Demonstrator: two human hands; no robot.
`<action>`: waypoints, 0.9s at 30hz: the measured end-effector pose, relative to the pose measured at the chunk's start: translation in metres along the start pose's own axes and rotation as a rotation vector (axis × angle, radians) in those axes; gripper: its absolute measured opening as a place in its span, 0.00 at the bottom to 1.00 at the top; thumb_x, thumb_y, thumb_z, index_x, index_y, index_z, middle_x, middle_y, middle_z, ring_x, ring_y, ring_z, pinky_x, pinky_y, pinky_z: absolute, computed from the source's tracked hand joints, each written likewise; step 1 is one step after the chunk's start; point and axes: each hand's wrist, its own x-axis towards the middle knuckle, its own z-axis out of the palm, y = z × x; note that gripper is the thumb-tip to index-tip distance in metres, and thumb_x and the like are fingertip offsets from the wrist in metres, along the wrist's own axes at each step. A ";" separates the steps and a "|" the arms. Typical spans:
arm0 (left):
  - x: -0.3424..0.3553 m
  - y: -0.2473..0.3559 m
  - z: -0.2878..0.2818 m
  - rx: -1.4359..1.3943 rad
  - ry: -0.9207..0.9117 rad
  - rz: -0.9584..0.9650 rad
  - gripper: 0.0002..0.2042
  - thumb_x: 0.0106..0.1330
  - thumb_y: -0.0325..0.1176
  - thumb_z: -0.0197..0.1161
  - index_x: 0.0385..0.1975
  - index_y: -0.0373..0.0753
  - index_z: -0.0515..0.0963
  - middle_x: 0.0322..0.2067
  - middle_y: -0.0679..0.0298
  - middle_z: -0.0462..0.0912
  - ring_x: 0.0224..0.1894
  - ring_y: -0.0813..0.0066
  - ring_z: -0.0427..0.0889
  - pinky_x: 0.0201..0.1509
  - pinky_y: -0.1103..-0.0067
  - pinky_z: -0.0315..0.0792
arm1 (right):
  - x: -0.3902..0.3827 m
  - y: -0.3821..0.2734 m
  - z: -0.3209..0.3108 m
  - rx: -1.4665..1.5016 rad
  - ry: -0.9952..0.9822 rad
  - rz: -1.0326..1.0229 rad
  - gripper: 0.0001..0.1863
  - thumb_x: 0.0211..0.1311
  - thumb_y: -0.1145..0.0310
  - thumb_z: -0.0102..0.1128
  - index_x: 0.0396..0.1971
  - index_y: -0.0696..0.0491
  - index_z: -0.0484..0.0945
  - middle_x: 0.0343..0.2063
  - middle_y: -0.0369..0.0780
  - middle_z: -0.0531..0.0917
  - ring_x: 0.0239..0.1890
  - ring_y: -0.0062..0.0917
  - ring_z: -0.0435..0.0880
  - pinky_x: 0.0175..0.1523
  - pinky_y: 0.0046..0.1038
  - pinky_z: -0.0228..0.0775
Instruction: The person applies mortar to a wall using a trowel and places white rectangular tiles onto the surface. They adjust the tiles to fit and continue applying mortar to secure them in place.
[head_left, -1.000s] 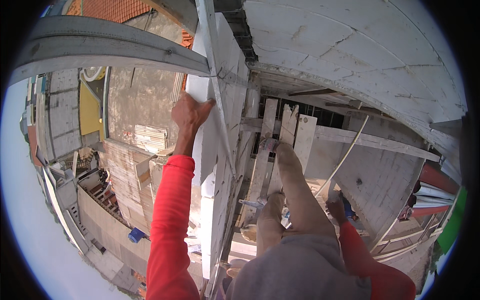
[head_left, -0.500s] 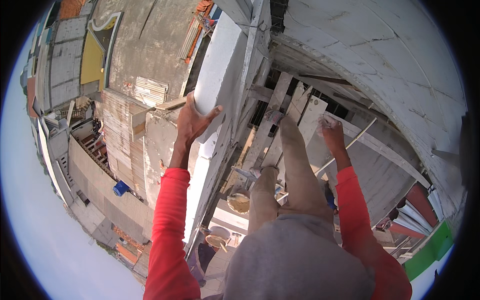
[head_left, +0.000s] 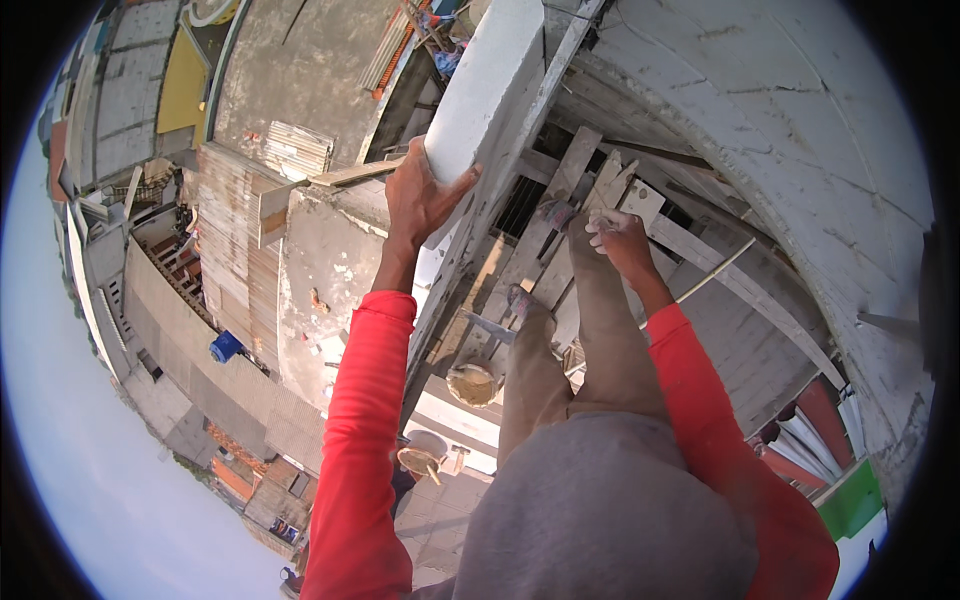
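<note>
My left hand (head_left: 425, 195) grips the near end of a long white wall block (head_left: 487, 90), its fingers over the left edge and its thumb across the right side. The block lies along the top of a narrow wall. My right hand (head_left: 620, 240) is held over my right leg, with fingers curled in and whitish dust on the fingertips. Whether anything is between those fingers I cannot make out. Both feet stand on rough wooden planks (head_left: 515, 275) to the right of the wall.
Down by my left leg sit a bucket of mortar (head_left: 472, 384) and a second bucket (head_left: 425, 450). A thin pole (head_left: 715, 270) slants beside the planks. A large grey wall (head_left: 760, 110) rises at right. Left of the wall is a long drop to rooftops (head_left: 240, 230).
My left hand has shifted forward and to the right in view, still on the block. My right hand has come in from the right, over my leg. My left foot has moved forward.
</note>
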 end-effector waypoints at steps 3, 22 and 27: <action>-0.001 -0.003 0.002 0.033 0.023 0.013 0.37 0.59 0.60 0.77 0.54 0.31 0.74 0.41 0.41 0.88 0.43 0.45 0.90 0.49 0.58 0.82 | 0.004 -0.003 0.029 -0.020 -0.063 -0.038 0.15 0.72 0.69 0.62 0.51 0.62 0.86 0.37 0.39 0.89 0.33 0.20 0.85 0.39 0.24 0.78; 0.001 0.063 0.007 -0.484 0.397 -0.014 0.20 0.79 0.45 0.66 0.53 0.30 0.84 0.48 0.52 0.90 0.52 0.61 0.89 0.60 0.67 0.81 | 0.141 -0.131 -0.016 -0.042 0.000 -0.411 0.25 0.73 0.55 0.65 0.58 0.60 0.86 0.43 0.41 0.90 0.44 0.25 0.86 0.52 0.30 0.80; 0.070 0.116 0.007 -0.742 0.091 0.022 0.20 0.80 0.43 0.63 0.51 0.27 0.85 0.47 0.51 0.90 0.53 0.64 0.90 0.60 0.69 0.82 | 0.123 -0.148 0.023 0.278 -0.051 -0.488 0.21 0.72 0.61 0.68 0.53 0.62 0.86 0.33 0.36 0.84 0.35 0.19 0.77 0.43 0.24 0.73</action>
